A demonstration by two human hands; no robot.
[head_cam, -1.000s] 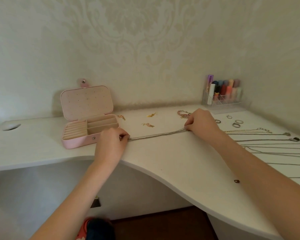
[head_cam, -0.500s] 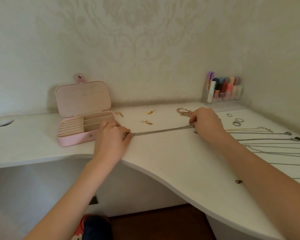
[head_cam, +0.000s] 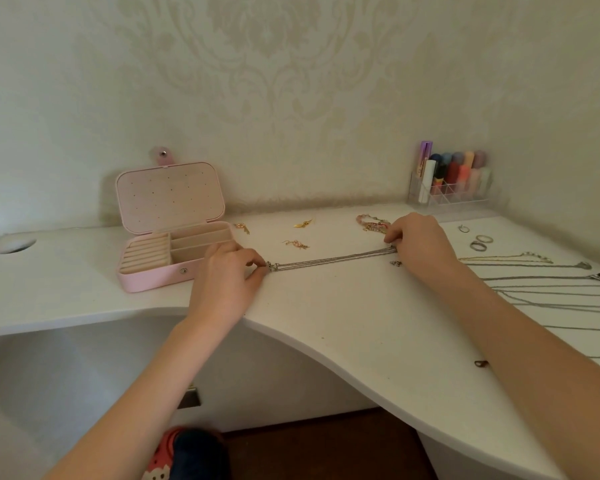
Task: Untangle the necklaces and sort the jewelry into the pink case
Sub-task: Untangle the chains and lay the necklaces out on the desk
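A folded silver necklace chain (head_cam: 329,260) lies stretched straight across the white desk (head_cam: 343,323). My left hand (head_cam: 227,275) pinches its clasp end just right of the open pink case (head_cam: 168,251). My right hand (head_cam: 421,244) pinches the other end of the strands. The case's lid stands up, and its ring rolls and compartments look bare. Several more chains (head_cam: 548,289) lie in parallel rows at the right. Gold earrings (head_cam: 297,244) and a beaded bracelet (head_cam: 373,223) lie behind the stretched chain.
A clear organiser with lipsticks (head_cam: 452,181) stands in the back right corner. Rings (head_cam: 480,242) lie near it. A small dark piece (head_cam: 481,363) sits near the desk's curved front edge. A cable hole (head_cam: 16,244) is at far left.
Both hands hold the same chain throughout. The left hand's fingers have shifted, so the clasp end now shows beyond the fingertips. The view has moved slightly.
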